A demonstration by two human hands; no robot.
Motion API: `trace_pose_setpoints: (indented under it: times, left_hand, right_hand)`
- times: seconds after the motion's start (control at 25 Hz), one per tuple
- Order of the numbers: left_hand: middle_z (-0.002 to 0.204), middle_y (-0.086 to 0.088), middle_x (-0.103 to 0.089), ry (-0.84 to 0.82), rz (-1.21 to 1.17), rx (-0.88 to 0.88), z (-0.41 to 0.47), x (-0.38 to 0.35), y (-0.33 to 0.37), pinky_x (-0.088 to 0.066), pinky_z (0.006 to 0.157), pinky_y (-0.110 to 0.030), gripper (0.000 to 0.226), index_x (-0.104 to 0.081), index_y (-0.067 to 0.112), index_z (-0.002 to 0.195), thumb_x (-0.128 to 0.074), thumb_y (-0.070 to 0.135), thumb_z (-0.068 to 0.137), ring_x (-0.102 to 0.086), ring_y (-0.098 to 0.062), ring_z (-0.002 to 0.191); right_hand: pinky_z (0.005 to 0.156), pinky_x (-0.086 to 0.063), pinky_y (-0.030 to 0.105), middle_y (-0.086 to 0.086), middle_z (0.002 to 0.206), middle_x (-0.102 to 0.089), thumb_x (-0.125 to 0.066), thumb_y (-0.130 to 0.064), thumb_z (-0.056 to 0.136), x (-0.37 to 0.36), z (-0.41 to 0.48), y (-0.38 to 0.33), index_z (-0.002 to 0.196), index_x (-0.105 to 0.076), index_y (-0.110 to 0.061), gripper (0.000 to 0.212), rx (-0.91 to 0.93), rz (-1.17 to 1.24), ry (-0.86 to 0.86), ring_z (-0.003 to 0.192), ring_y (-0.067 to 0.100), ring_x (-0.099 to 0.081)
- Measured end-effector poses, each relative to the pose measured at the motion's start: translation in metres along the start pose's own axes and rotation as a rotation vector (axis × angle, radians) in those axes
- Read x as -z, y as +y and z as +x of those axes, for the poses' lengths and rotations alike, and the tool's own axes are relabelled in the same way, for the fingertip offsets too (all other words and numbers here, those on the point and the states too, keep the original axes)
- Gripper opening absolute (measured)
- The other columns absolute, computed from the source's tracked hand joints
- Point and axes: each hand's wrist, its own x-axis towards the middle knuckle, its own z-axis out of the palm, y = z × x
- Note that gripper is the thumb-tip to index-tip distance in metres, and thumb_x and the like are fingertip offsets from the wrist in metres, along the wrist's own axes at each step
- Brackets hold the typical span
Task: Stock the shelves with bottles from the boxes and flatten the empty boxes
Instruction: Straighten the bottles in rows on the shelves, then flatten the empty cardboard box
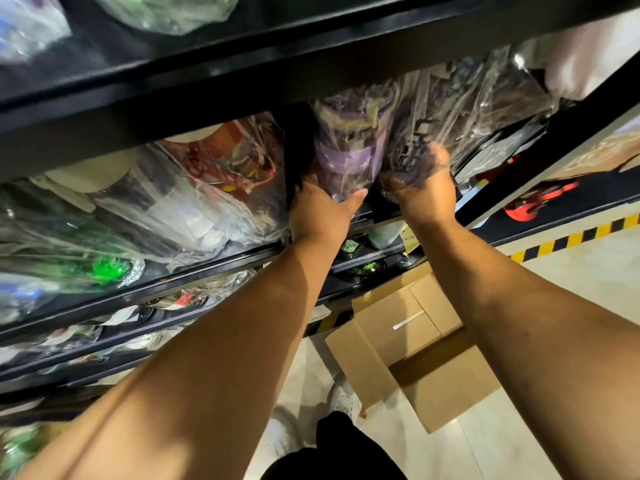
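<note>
- left hand [318,206]: raised to the shelf; grasps the lower end of the purple bottle, thumb laid across its underside, fingers curled round its left side and mostly hidden.
- right hand [422,199]: raised alongside the left; clasps the lower end of the dark bottle, fingers curled up over it and dimly visible through the plastic.
- purple bottle [349,150]: sealed in clear crinkled plastic; sits at the front edge of a shelf tier, right under the board above, touching the dark bottle on its right.
- dark bottle [426,133]: also wrapped in clear plastic; same tier, just right of the purple one; label blurred.
- shelf unit [173,95]: black metal, several tiers, packed with wrapped goods.
- red-labelled bottle [239,157]: wrapped, same tier, left of the left hand with a dark gap between.
- green bottle [107,268]: wrapped, further left, blurred.
- cardboard box [408,327]: on the floor beside the shelf foot, under the forearms; flaps spread outward; contents not discernible.
- hazard stripe [571,237]: yellow and black, along the floor at right.
- red object [540,199]: on a low tier at right; kind not discernible.
- white shoes [343,400]: on the pale floor next to the box.
</note>
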Motion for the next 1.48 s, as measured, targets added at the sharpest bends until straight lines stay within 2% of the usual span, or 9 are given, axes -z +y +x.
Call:
trace_pose_setpoints:
  times: [0.08,0.16,0.28,0.36,0.6,0.72,0.88,1.24,1.48]
  left_hand:
    - [0.120,-0.012,-0.067,-0.033,0.008,0.012,0.001,0.000,-0.002,-0.056,0.091,-0.043,0.091,-0.055,0.007,0.124,-0.081,0.065,0.058,-0.066,-0.031,0.109]
    - [0.128,-0.012,-0.064,-0.065,0.006,-0.007,-0.003,0.003,-0.002,-0.053,0.096,-0.042,0.095,-0.050,0.007,0.132,-0.084,0.059,0.061,-0.062,-0.031,0.116]
    - [0.148,-0.010,-0.048,-0.098,-0.018,-0.028,-0.021,0.014,-0.010,-0.044,0.108,-0.036,0.098,-0.029,0.014,0.151,-0.085,0.039,0.075,-0.049,-0.028,0.133]
    - [0.157,-0.007,-0.035,-0.133,0.007,-0.036,-0.049,0.027,-0.019,-0.040,0.111,-0.036,0.102,-0.018,0.023,0.156,-0.082,0.040,0.078,-0.041,-0.026,0.140]
    - [0.153,-0.005,-0.039,-0.285,0.269,-0.296,-0.157,0.069,-0.040,-0.039,0.111,-0.043,0.079,-0.039,0.022,0.149,-0.076,0.042,0.083,-0.041,-0.026,0.138]
    - [0.159,-0.002,-0.031,-0.378,0.349,-0.403,-0.201,0.074,-0.035,-0.033,0.115,-0.045,0.081,-0.036,0.022,0.151,-0.073,0.047,0.084,-0.031,-0.025,0.144]
    - [0.163,0.002,-0.022,-0.458,0.465,-0.502,-0.232,0.056,-0.026,-0.021,0.118,-0.036,0.083,-0.028,0.026,0.154,-0.068,0.051,0.087,-0.021,-0.021,0.148]
    - [0.161,-0.001,-0.027,-0.603,0.557,-0.421,-0.249,-0.107,-0.011,-0.025,0.118,-0.038,0.084,-0.030,0.025,0.154,-0.069,0.052,0.084,-0.025,-0.024,0.146]
    - [0.154,-0.009,-0.038,-0.649,0.621,-0.268,-0.228,-0.272,-0.041,-0.040,0.109,-0.049,0.087,-0.027,0.019,0.152,-0.071,0.051,0.084,-0.042,-0.030,0.137]
  right_hand:
    - [0.088,-0.058,0.039,-0.014,0.110,-0.070,-0.087,-0.043,0.058,0.002,-0.004,-0.003,0.122,-0.051,-0.038,0.074,-0.032,0.022,-0.001,0.102,0.005,-0.067]
    - [0.093,-0.054,0.041,-0.013,0.115,-0.066,-0.086,-0.046,0.056,0.008,-0.019,-0.008,0.123,-0.047,-0.039,0.077,-0.080,0.024,0.047,0.108,0.010,-0.064]
    - [0.103,-0.045,0.044,0.002,0.135,-0.056,-0.079,-0.050,0.068,0.023,-0.055,-0.009,0.137,-0.044,-0.028,0.080,-0.120,-0.206,0.073,0.123,0.027,-0.053]
    - [0.109,-0.038,0.043,0.009,0.146,-0.045,-0.077,-0.046,0.079,0.041,-0.094,-0.012,0.148,-0.037,-0.020,0.084,-0.171,-0.376,0.015,0.132,0.033,-0.042]
    - [0.110,-0.033,0.041,0.005,0.157,-0.030,-0.070,-0.051,0.083,0.113,-0.233,-0.020,0.151,-0.029,-0.029,0.083,-0.215,-0.683,-0.111,0.139,0.032,-0.031]
    - [0.109,-0.034,0.044,0.004,0.159,-0.025,-0.067,-0.054,0.084,0.142,-0.283,-0.017,0.153,-0.022,-0.032,0.084,-0.294,-0.750,-0.127,0.139,0.033,-0.030]
    - [0.109,-0.034,0.044,0.005,0.158,-0.026,-0.070,-0.053,0.082,0.171,-0.316,0.012,0.152,-0.026,-0.030,0.086,-0.364,-0.718,-0.109,0.138,0.034,-0.031]
    - [0.111,-0.033,0.042,0.007,0.157,-0.029,-0.068,-0.054,0.083,0.243,-0.266,0.143,0.153,-0.021,-0.029,0.088,-0.478,-0.686,-0.195,0.139,0.033,-0.030]
    - [0.108,-0.036,0.046,0.013,0.157,-0.027,-0.068,-0.054,0.083,0.272,-0.156,0.297,0.153,-0.024,-0.025,0.088,-0.483,-0.695,-0.353,0.138,0.039,-0.031]
